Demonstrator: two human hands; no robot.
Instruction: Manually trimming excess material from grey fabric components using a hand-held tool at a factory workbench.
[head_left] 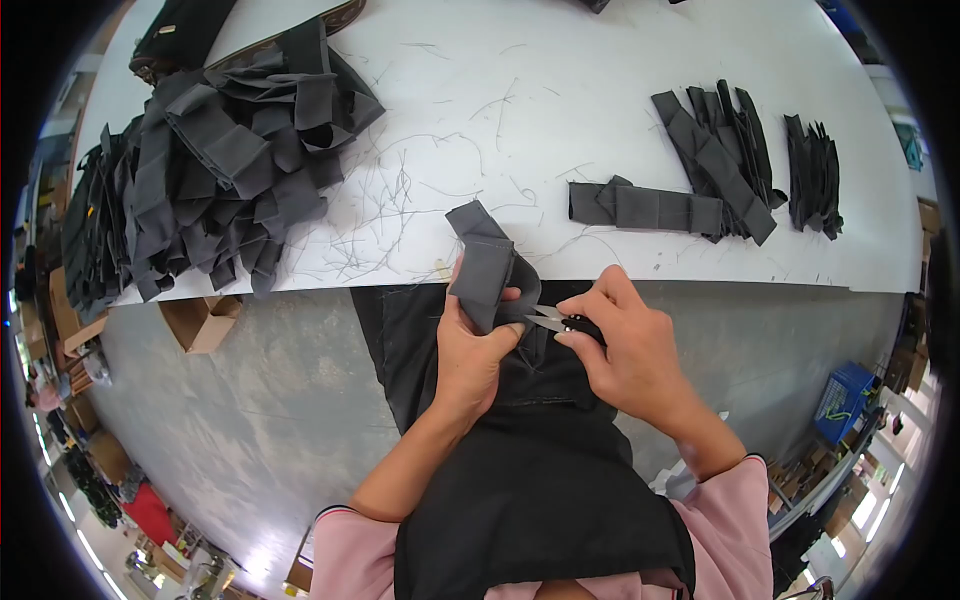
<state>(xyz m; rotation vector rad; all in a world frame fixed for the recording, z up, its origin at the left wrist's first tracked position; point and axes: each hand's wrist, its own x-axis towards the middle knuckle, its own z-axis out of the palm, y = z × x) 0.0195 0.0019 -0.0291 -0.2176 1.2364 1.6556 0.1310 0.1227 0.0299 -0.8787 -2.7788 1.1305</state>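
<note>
My left hand (470, 355) is closed round a dark grey fabric strip (482, 268), which is folded over in a loop above the fingers, just off the table's front edge. In my right hand (630, 345) is a pair of small thread snips (580, 325) with black handles. Their pointed metal blades are apart and reach the fabric beside my left thumb. Loose threads hang from the strip under the blades. Whether the blades touch a thread is too small to tell.
A big heap of grey fabric strips (230, 150) covers the left of the white table (560, 100). Smaller piles of strips (715, 160) lie at the right, with another bundle (815, 175) beyond. Thread scraps (375, 210) are scattered between. A cardboard box (203, 322) stands below the table's left edge.
</note>
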